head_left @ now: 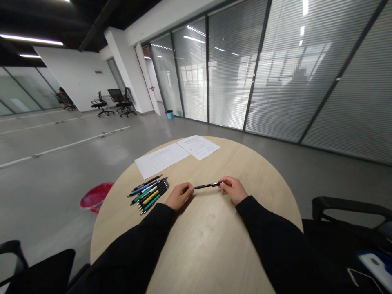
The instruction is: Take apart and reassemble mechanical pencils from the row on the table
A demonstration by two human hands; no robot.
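In the head view, a slender black pen (206, 185) spans the two hands above the near-middle part of a round wooden table (208, 245). The left hand (179, 197) has its thumb and fingertips closed on one end; the right hand (234, 190) pinches the opposite end, its fingers likewise closed. The shaft lies roughly crosswise between them, its middle uncovered; whether it touches the tabletop cannot be told. Beside the left hand, a loose group of pens (151, 197) lies slantwise, with black, blue, green, white and yellow barrels overlapping. Beyond are two printed sheets, a left sheet (162, 160) and a right sheet (199, 148).

For sound handling, a light fingertip pinch at each end appears sufficient; opposed forces along a common axis would limit twisting or bending. Level wrists and a low position would lessen the effect of a slip, while clearance between the left hand and the group would avoid rolling its loose barrels.
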